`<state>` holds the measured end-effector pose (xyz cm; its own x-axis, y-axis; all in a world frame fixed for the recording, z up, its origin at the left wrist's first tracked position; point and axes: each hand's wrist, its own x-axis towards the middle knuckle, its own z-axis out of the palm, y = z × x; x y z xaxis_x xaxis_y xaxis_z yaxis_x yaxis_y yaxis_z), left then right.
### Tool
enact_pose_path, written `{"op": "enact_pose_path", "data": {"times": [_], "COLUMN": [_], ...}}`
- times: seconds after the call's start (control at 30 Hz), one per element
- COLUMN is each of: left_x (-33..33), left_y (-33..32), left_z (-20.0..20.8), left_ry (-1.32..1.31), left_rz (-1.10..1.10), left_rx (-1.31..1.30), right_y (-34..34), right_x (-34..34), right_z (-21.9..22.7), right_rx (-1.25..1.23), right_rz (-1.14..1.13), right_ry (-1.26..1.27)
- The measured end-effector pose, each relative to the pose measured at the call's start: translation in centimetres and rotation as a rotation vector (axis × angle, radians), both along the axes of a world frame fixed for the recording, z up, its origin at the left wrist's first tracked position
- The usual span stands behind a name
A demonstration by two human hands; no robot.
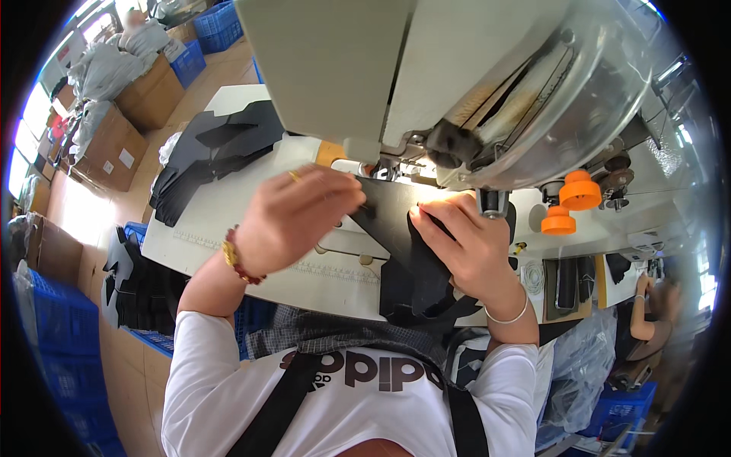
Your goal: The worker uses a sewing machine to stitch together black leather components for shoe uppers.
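Under the head of a sewing machine [335, 76] lies a flat black cut piece [388, 206] of leather-like sheet, lit by the machine's lamp. At its left edge is my left hand [301, 209], slightly blurred, with the fingers drawn together and their tips at the piece. My right hand [468, 247] rests on the right part of the piece, palm down, fingers stretched out and apart. More of the black material [419, 293] hangs toward my lap over the table's front edge. The needle area is partly hidden by the machine head and a clear curved cover [594, 99].
A stack of black cut pieces [217, 152] lies on the left of the white table [190, 244]. Further pieces [141, 286] sit lower left above a blue crate. Orange knobs [580, 190] stick out at right. Cardboard boxes [110, 148] stand left; a co-worker [647, 320] sits far right.
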<state>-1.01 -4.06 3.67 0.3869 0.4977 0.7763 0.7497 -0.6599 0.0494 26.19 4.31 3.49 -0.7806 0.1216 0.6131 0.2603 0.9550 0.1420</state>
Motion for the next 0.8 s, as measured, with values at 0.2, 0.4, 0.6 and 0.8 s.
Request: {"op": "enact_pose_path", "data": {"times": [0.2, 0.4, 0.6, 0.8], "left_x": [1.6, 1.7, 2.6, 3.1], "left_y": [1.2, 0.8, 0.5, 0.5], "left_z": [0.0, 0.3, -0.5, -1.2], "left_ry": [0.155, 0.159, 0.205, 0.294], "left_rz": [-0.013, -0.028, 0.021, 0.109], "left_rx": [-0.04, -0.134, -0.095, 0.028], "right_y": [1.3, 1.3, 1.6, 1.3], "right_x": [0.6, 1.2, 0.5, 0.0], "right_z": [-1.7, -2.3, -1.7, -0.7], "right_rx": [0.087, 0.13, 0.151, 0.024], "right_rz": [-0.105, -0.158, -0.01, 0.065], "right_ry": [-0.014, -0.109, 0.011, 0.009]}}
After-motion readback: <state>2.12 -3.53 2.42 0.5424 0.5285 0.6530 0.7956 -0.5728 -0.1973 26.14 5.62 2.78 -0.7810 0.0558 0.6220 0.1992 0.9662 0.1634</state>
